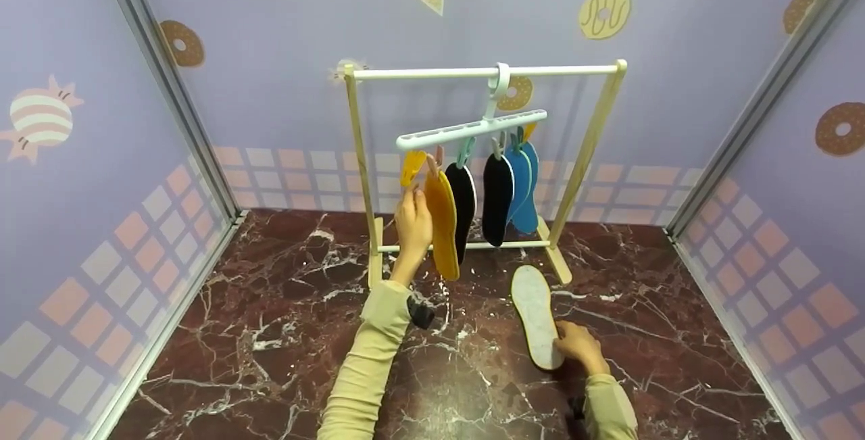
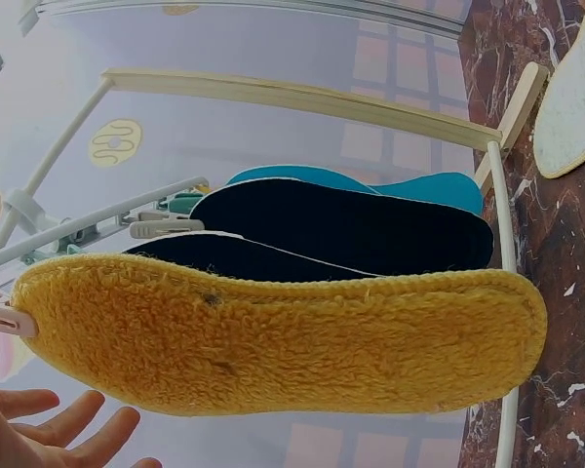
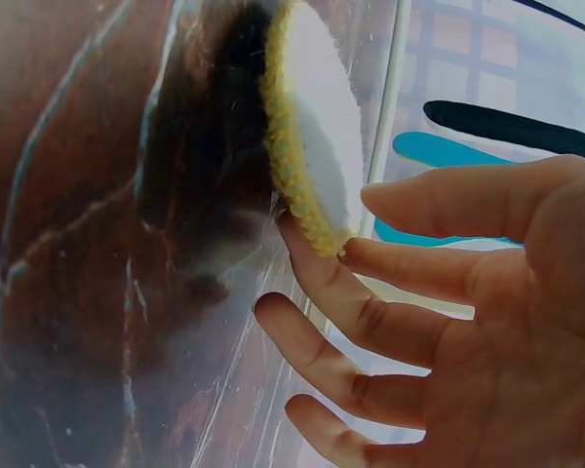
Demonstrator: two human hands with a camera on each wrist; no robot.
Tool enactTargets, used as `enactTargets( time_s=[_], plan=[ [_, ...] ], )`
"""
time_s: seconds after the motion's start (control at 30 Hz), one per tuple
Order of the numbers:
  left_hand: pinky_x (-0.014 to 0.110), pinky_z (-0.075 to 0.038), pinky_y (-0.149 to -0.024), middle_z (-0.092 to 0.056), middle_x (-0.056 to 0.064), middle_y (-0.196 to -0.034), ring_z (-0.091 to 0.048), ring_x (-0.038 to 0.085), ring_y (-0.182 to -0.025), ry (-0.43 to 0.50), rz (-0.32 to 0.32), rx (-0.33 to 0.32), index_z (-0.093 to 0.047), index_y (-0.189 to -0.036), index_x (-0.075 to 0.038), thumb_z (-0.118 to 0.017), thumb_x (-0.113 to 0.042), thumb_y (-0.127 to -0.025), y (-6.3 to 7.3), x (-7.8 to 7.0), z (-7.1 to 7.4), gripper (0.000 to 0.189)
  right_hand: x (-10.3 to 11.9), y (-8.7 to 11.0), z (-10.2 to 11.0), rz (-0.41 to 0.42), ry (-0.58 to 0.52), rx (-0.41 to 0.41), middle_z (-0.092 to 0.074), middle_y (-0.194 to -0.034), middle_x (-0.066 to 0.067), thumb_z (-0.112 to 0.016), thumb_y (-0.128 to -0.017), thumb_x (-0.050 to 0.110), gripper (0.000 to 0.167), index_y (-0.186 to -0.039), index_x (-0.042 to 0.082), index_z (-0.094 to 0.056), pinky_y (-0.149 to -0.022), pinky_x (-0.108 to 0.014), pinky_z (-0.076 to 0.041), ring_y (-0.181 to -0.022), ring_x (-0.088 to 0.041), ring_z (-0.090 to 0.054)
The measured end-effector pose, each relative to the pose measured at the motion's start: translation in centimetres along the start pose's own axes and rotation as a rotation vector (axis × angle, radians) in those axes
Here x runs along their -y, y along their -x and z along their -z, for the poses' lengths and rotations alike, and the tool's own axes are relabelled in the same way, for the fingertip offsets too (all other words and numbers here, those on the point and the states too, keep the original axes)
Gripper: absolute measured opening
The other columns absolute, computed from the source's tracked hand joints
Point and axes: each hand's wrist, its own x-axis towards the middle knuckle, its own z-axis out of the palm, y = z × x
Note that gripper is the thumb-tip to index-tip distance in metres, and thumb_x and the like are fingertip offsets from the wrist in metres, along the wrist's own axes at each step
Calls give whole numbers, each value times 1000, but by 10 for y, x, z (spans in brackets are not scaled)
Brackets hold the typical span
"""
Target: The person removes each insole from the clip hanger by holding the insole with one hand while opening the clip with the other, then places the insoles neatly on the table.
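A yellow fleece insole (image 2: 283, 341) hangs by a pink clothespin (image 2: 8, 319) at the near end of a white clip hanger (image 1: 473, 130). Beside it is my left hand (image 1: 413, 217), raised just below a yellow clothespin (image 1: 412, 168). Its fingers (image 2: 68, 419) are spread loosely in the left wrist view; contact with either clothespin is unclear. Another insole (image 1: 536, 315) lies on the floor, pale underside up, its yellow fleece showing along the edge. My right hand (image 1: 580, 345) holds that insole's edge near the heel between thumb and fingertips.
Black insoles (image 1: 498, 200) and blue insoles (image 1: 527, 186) hang from clothespins farther along the hanger. A wooden rack (image 1: 588, 149) with white rods (image 1: 426, 74) carries the hanger. Dark red marble-patterned surface (image 1: 270, 359) lies below, with patterned walls (image 1: 757, 278) around.
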Motion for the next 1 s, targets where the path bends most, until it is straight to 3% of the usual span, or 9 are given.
enactTargets(
  time_s=[0.53, 1.0],
  plan=[
    [44, -40, -95, -56, 27, -113, -52, 39, -108, 11, -4, 36, -51, -117, 8, -39, -9, -92, -2, -2, -1, 32, -2, 3, -1, -8, 7, -2, -60, -108, -23, -53, -71, 9, 40, -110, 1, -58, -77, -64, -38, -100, -46, -53],
    [45, -42, -85, -58, 27, -93, -55, 39, -92, 6, -21, 9, -58, -96, 10, -42, -6, -89, -7, -5, -1, 23, 0, 4, 2, -19, 16, -3, -60, -108, -22, -51, -75, 10, 35, -108, 3, -59, -77, -64, -37, -101, -45, -53]
  ],
)
